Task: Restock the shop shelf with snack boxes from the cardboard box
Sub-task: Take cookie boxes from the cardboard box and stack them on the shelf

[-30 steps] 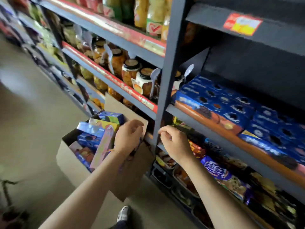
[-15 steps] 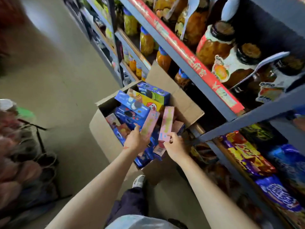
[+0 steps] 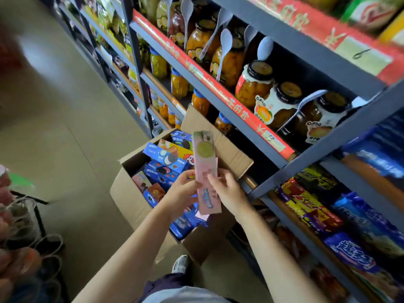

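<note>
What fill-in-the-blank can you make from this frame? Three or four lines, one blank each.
1. Both hands hold a ____ snack box above the cardboard box.
2. The right hand grips the box's ____ half.
3. Spoons are attached to the fruit ____ on the shelf.
4. The left hand touches the box's ____ edge.

Missing: pink; lower; jars; left

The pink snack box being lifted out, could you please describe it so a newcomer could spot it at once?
Find the open cardboard box on the floor beside the shelving. Above it, the left hand and right hand hold the pink snack box upright. It is long, slim and pink; the boxes below are mostly blue.
</note>
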